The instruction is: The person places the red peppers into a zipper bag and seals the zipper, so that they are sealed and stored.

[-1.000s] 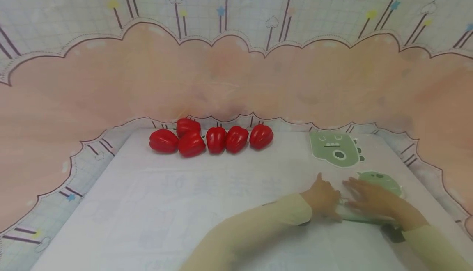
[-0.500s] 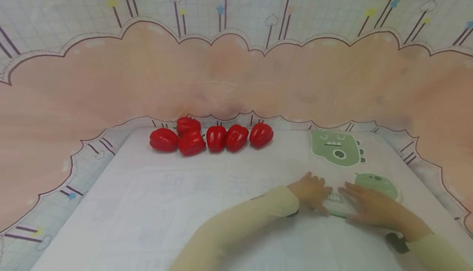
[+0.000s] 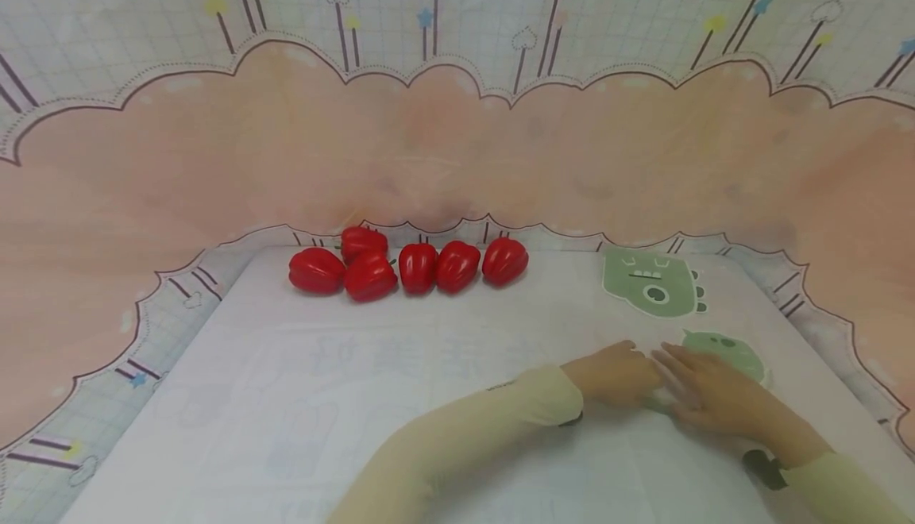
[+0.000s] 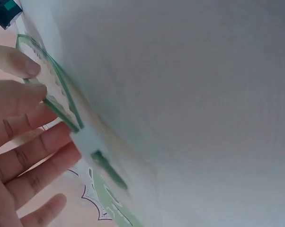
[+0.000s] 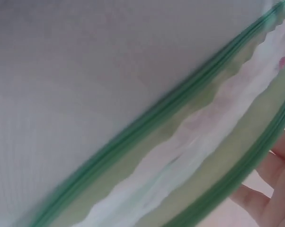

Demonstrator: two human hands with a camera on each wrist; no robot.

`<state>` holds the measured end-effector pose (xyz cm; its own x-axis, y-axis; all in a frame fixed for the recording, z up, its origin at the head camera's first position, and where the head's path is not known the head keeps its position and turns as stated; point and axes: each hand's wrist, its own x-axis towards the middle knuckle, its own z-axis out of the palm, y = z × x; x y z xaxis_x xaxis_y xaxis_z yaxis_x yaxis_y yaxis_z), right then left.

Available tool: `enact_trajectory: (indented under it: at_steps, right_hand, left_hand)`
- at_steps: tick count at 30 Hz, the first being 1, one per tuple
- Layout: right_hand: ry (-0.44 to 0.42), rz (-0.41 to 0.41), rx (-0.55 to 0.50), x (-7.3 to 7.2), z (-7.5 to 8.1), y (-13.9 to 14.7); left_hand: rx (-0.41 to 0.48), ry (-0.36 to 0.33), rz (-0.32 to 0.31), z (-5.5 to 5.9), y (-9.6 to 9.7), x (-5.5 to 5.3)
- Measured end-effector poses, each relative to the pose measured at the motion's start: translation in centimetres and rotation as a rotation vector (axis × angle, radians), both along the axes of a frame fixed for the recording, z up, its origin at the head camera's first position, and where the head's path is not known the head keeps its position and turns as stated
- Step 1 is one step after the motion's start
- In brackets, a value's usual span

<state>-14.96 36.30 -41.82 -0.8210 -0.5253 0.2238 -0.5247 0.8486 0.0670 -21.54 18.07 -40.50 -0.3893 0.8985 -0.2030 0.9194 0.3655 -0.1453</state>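
Note:
A pale zip bag [image 3: 663,403] with green zipper edges lies under both hands at the right of the head view. Its mouth gapes, the two green zipper strips [image 5: 166,111] standing apart in the right wrist view. My left hand [image 3: 616,375] pinches near the rim; a white end tab [image 4: 87,142] shows just beyond those fingers. Thumb toward me and fingers stretched forward, my right hand [image 3: 722,393] holds the bag's other side. In the right wrist view its fingers [image 5: 274,170] sit outside the nearer strip, their tips partly hidden. A green cartoon print [image 3: 729,352] shows beyond that hand.
Another green dinosaur print [image 3: 652,284] lies flat at the back right of the white table [image 3: 286,429]. Several red bell peppers [image 3: 418,268] sit in a row along the back edge. A patterned cloth backdrop [image 3: 457,143] rises behind them.
Both hands have shifted slightly left with the bag. My left hand has since moved back right and closer to the right hand, covering the printed teeth that showed half a second ago.

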Motion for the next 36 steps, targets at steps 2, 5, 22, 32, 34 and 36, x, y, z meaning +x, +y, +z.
enact_trajectory:
  at_steps: [2,5,22,32,34,36]
  right_hand:
    - [0.067,0.040,0.027,-0.1,-0.2,0.2]
    - [0.116,0.058,0.051,-0.3,-0.4,0.3]
    - [0.132,-0.004,0.141,-1.0,1.7,-1.4]
    - [0.300,0.123,0.209,-1.7,3.8,-2.1]
    - [0.292,0.133,0.209,-1.6,4.3,-2.3]
    - [0.261,0.141,0.209,-1.5,4.8,-2.5]
  left_hand:
    - [-0.011,0.013,-0.019,0.1,0.0,0.1]
    - [-0.022,0.049,-0.051,0.3,-0.1,0.1]
    - [0.082,0.297,0.013,1.4,-1.2,-0.3]
    - [0.173,0.323,-0.068,1.6,-3.7,-2.1]
    - [0.175,0.314,-0.085,1.6,-4.2,-2.5]
    - [0.174,0.314,-0.108,1.7,-4.7,-2.9]
